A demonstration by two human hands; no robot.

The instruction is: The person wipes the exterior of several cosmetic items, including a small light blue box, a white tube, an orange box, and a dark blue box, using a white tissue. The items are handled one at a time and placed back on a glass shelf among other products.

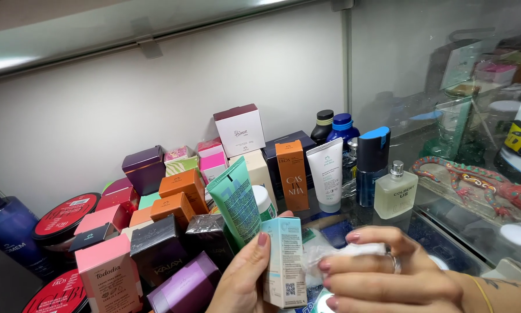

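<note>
My left hand (pixel 243 278) grips a pale blue box (pixel 283 261) while my right hand (pixel 382 272), at three o'clock, pinches a white cloth (pixel 353 250) against it, mid-wipe

Pale teal upright carton (pixel 284 261) gripped in left hand (pixel 243 278) at front centre; behind it green tube (pixel 235 200), tall orange carton (pixel 291 175), white tube (pixel 326 174); white box with maroon lid (pixel 240 130) at rear; pink carton (pixel 108 281) and red round tins (pixel 66 216) at left.
</note>
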